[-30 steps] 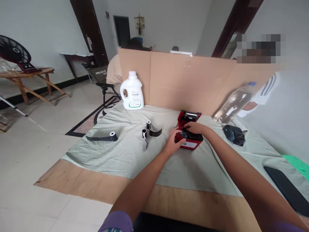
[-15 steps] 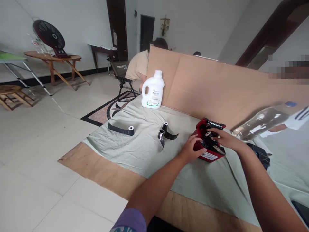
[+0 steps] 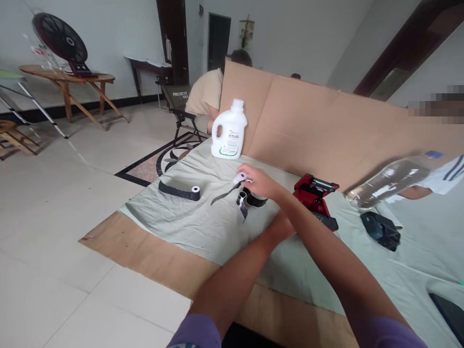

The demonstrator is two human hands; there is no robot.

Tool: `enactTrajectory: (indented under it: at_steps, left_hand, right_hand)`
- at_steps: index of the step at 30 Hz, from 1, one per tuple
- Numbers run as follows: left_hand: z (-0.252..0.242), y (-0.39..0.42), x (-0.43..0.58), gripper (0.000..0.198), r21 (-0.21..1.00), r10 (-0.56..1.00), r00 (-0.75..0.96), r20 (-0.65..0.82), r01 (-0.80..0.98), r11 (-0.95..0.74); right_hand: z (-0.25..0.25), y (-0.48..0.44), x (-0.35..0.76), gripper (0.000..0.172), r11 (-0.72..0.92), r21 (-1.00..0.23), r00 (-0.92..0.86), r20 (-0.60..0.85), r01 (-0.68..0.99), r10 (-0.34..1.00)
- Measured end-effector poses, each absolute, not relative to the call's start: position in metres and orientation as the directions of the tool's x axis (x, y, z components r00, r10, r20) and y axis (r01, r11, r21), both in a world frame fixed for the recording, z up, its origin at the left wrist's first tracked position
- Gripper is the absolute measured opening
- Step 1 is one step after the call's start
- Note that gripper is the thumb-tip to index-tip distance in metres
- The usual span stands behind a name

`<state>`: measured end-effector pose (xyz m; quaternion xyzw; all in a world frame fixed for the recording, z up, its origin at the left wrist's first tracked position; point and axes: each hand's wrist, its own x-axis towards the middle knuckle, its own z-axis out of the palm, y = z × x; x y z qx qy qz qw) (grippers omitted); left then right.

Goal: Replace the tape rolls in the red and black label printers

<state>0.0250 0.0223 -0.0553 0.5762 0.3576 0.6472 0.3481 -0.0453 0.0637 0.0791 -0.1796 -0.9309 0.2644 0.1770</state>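
Note:
My right hand (image 3: 259,181) is closed on a paper roll (image 3: 239,179), with a dark strip trailing from it to the left. Just below it, two small dark rolls (image 3: 250,197) stand close together on the cloth, with loose ends hanging off. Another dark roll with a white end (image 3: 195,193) stands farther left, its strip unrolled sideways. My right forearm crosses over my left hand (image 3: 286,226), whose fingers are hidden beside the red printer-like box (image 3: 307,183). The box's lid is raised and its red inside shows.
A white detergent jug (image 3: 229,133) stands against the upright cardboard panel (image 3: 290,121). To the right are a large clear bottle (image 3: 393,181) lying tilted, a black device (image 3: 380,229) and another person's arm (image 3: 416,192). The pale cloth (image 3: 203,232) covers a wooden board.
My right hand has come out of the red box and moved left, carrying the paper roll. My left hand stays by the box, now behind the right forearm.

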Motion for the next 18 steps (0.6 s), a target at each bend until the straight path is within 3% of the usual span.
enactTrajectory:
  at_steps: [4, 8, 13, 16, 18]
  left_hand:
    - [-0.063, 0.029, 0.025, 0.041, 0.829, 0.825, -0.086, 0.558, 0.013, -0.56]
    - [-0.062, 0.027, 0.022, 0.044, 0.848, 0.846, -0.059, 0.53, 0.039, -0.528]
    - [-0.056, 0.025, 0.021, 0.044, 0.865, 0.862, -0.068, 0.502, 0.042, -0.5]
    - [-0.05, 0.022, 0.022, 0.037, 0.868, 0.87, -0.087, 0.486, -0.07, -0.492]
    - [-0.044, 0.018, 0.023, 0.031, 0.882, 0.899, -0.072, 0.432, -0.175, -0.438]
  right_hand:
    - [0.037, 0.079, -0.099, 0.034, 0.856, -0.404, -0.923, 0.067, 0.322, 0.379]
    - [0.007, 0.086, -0.119, 0.04, 0.849, -0.368, -0.91, 0.019, 0.379, 0.415]
    - [0.009, 0.099, -0.111, 0.068, 0.827, -0.344, -0.878, 0.013, 0.445, 0.478]
    - [0.021, 0.122, -0.089, 0.061, 0.805, -0.349, -0.829, 0.123, 0.479, 0.546]
    - [0.028, 0.137, -0.071, 0.051, 0.766, -0.353, -0.795, 0.09, 0.538, 0.6]
